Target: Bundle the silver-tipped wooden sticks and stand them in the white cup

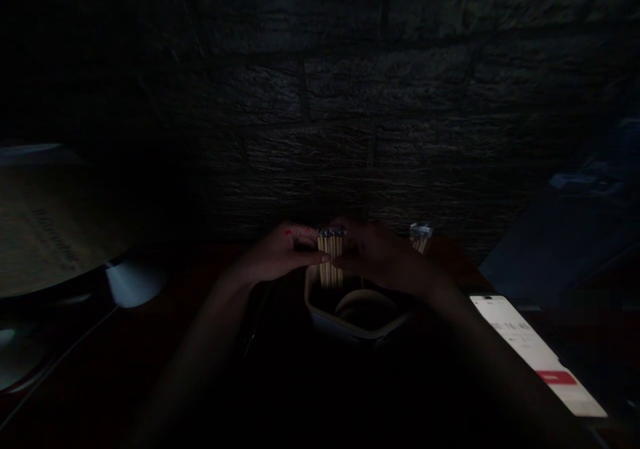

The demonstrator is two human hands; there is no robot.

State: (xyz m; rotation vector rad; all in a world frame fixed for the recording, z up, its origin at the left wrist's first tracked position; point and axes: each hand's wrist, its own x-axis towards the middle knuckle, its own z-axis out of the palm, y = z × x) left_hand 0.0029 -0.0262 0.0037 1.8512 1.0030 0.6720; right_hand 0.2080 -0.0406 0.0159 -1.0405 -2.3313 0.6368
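Observation:
In dim light, my left hand (287,254) and my right hand (373,254) close in from both sides on a bundle of thin pale wooden sticks (331,272). The thumbs press on the front of the bundle, which stands upright. Dark, shiny material that looks like foil covers its top end. Small red marks show on my left hand near the thumb. Below the bundle is an angular container (345,327) with a pale rim, and a curved, rounded object (365,295) lies in it. My fingers behind the sticks are hidden.
Behind my right hand stands a second, smaller group of pale sticks (419,243) with a shiny top. A lit phone (535,355) lies at the right. At the left are a large rounded brown object (55,229) and a thin cable (65,362). A stone-patterned wall (340,95) rises behind.

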